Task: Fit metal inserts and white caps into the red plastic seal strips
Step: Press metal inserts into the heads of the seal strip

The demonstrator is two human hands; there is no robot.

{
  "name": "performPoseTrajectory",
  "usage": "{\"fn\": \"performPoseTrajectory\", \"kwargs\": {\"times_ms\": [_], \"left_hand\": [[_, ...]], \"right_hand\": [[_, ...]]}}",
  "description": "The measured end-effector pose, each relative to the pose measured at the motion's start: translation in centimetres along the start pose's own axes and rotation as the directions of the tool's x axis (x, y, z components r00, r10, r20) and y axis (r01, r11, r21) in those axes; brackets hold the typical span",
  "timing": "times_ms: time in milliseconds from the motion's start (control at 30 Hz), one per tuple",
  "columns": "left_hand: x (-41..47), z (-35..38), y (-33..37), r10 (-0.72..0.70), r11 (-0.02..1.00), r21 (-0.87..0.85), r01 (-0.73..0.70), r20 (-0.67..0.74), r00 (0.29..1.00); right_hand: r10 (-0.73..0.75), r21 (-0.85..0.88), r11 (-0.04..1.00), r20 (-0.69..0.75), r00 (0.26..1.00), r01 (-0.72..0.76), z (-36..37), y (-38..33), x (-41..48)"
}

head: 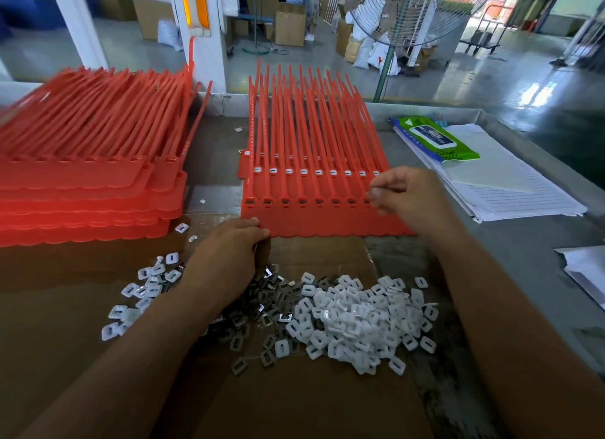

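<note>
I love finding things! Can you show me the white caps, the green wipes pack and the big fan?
white caps [360,314], head view, middle of the pile.
green wipes pack [433,138], head view, its blue-and-white lid.
fan [409,11], head view, its wire guard.

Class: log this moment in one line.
left hand: grips red seal strips | right hand: curled over their right end, blurred | white caps, metal inserts: heaped on cardboard
</note>
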State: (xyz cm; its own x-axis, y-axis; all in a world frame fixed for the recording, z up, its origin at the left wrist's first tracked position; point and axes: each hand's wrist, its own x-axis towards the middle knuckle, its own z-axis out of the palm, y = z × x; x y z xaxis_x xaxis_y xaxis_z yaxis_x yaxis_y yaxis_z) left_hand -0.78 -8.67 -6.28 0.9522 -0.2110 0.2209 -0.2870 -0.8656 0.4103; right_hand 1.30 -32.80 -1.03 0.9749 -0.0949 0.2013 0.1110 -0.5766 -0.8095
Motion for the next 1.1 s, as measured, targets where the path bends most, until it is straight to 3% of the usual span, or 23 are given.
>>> {"fn": "performPoseTrajectory", "kwargs": {"times_ms": [133,233,367,533,700,1100], "left_hand": [[0.0,0.0,0.0,0.000,1.000,-0.004,0.000,-0.006,1.000],[0.0,0.1,0.0,-0.003,1.000,-0.003,0.003,-0.006,1.000],[0.0,0.1,-0.1,-0.004,1.000,-0.005,0.004,-0.010,1.000],[0.1,0.1,-0.1,-0.006,1.000,0.010,0.006,-0.005,1.000],[0.0,0.1,0.1,-0.015,1.000,0.002,0.015,-0.013,1.000],[0.1,0.1,0.2,-0.015,1.000,-0.005,0.015,-0.020,1.000]], "right_hand": [[0.082,-0.077,0.992,-0.190,0.978,-0.098,-1.7,2.7,1.4],[0.152,-0.094,0.979,-0.235,0.960,-0.178,-2.3,4.3,1.7],[0.204,-0.106,0.967,-0.230,0.952,-0.233,-2.4,5.1,2.1],[0.250,-0.105,0.959,-0.119,0.961,-0.263,-2.0,5.1,3.0],[0.288,-0.089,0.949,-0.130,0.949,-0.301,-1.6,5.8,3.4],[0.255,-0.231,0.934,-0.103,0.961,-0.273,-1.6,6.6,3.7]]}}
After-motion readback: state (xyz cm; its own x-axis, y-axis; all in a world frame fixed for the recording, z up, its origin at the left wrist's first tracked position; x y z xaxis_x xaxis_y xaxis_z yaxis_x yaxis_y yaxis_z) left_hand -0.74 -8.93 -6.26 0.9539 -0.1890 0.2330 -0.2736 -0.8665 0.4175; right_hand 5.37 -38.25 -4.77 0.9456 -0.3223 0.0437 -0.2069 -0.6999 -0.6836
